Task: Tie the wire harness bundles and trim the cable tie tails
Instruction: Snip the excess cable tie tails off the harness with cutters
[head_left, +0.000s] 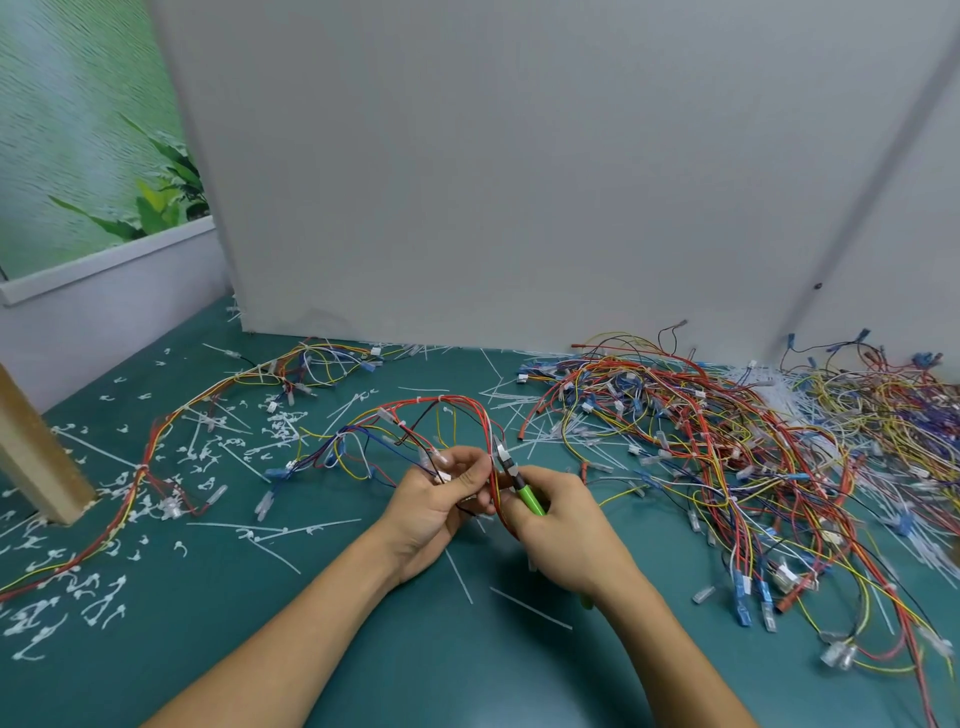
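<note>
Harness (447, 402) in work: a loop of red, yellow, blue and black wires arching up off the bench (415, 649) in front of me, with white ties already cinched at several spots along it. My left hand (436, 499) pinches the wires near a connector, fingers curled round them. My right hand (561, 525) grips the green-handled cutters (527, 496), whose tip sits against the wires just beside my left fingertips. Whether the blades are on a tail I cannot tell. Step in hand, as I judge it: trimming tails on this piece. Done, by the look of it: one long harness (141, 470) laid out to my left, tied along its length and ringed by a thick scatter of curled white offcuts (78, 597). Left to do, I reckon: most of the big tangled heap (727, 441) to my right, which reaches back to the white panel (519, 182). Some of it shows ties, but how many bundles are finished I cannot say. Spare straight ties (275, 530) lie loose between the two. Containers: none in sight, no box, bin or tray. Wires, ties and offcuts all lie directly on the bench.
</note>
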